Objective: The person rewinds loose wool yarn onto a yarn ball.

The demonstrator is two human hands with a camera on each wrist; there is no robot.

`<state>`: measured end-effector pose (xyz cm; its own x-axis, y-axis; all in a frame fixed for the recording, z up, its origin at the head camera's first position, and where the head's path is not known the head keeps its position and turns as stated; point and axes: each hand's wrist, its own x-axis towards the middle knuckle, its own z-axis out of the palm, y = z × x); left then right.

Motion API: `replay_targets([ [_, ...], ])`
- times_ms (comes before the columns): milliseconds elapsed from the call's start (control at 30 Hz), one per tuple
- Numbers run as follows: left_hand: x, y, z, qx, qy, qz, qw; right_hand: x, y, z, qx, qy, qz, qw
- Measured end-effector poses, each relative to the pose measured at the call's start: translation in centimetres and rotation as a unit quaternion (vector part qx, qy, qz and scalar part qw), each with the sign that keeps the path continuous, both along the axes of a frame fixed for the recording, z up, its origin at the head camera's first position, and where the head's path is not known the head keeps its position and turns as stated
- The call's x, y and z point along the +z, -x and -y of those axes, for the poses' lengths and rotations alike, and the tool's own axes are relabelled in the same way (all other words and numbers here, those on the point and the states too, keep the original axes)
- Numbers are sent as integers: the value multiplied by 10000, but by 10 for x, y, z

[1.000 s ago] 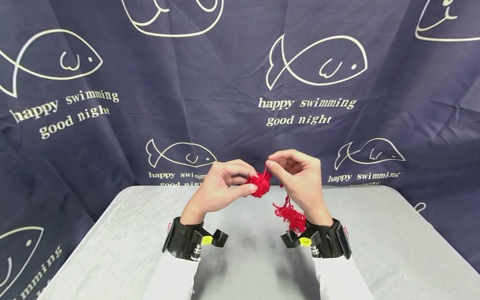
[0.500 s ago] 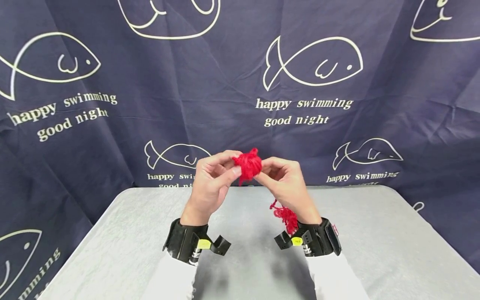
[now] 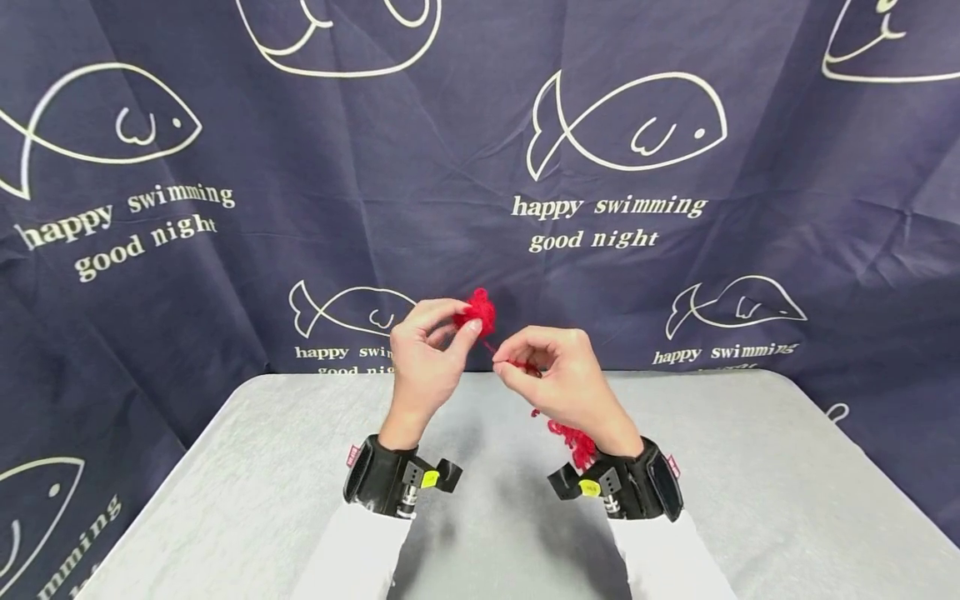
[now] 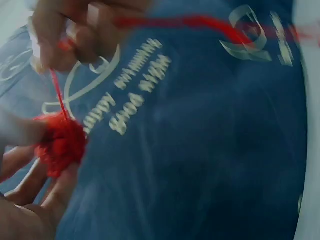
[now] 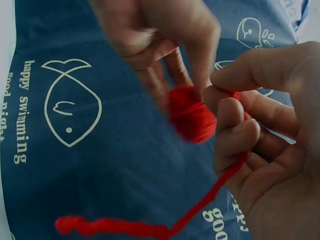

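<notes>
Between thumb and fingers my left hand holds a small ball of red yarn above the table's far edge. To its right, my right hand pinches the strand that runs from the ball. In the left wrist view the strand stretches taut from the ball up to the right fingertips. The strand also passes through the right palm and trails out below as a twisted tail in the right wrist view. A loose tangle of red yarn shows beside the right wrist, partly hidden by it.
A grey-white table lies beneath both hands. Right behind it hangs a dark blue cloth printed with white fish and lettering. Each wrist wears a black strap with a camera mount.
The ball has moved left and up with my left hand. My right hand first drew in against the ball, then came away lower with the strand pulled between them.
</notes>
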<state>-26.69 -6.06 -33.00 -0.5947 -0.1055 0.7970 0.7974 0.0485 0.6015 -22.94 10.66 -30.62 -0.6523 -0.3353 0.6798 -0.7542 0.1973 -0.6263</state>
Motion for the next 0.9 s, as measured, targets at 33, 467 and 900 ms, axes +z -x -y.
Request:
replay_targets([
  [33,0,-1,0,62,326,-17,9994,0,1,-2,4,137,-6,9999],
  [467,-4,2,10,-2315,2045,1025,9456,-28,47,-25,979,3547,1397,9193],
  [900,0,2,19,-4297,205,399,9019,-39,56,-20,147,2176,1723,9606],
])
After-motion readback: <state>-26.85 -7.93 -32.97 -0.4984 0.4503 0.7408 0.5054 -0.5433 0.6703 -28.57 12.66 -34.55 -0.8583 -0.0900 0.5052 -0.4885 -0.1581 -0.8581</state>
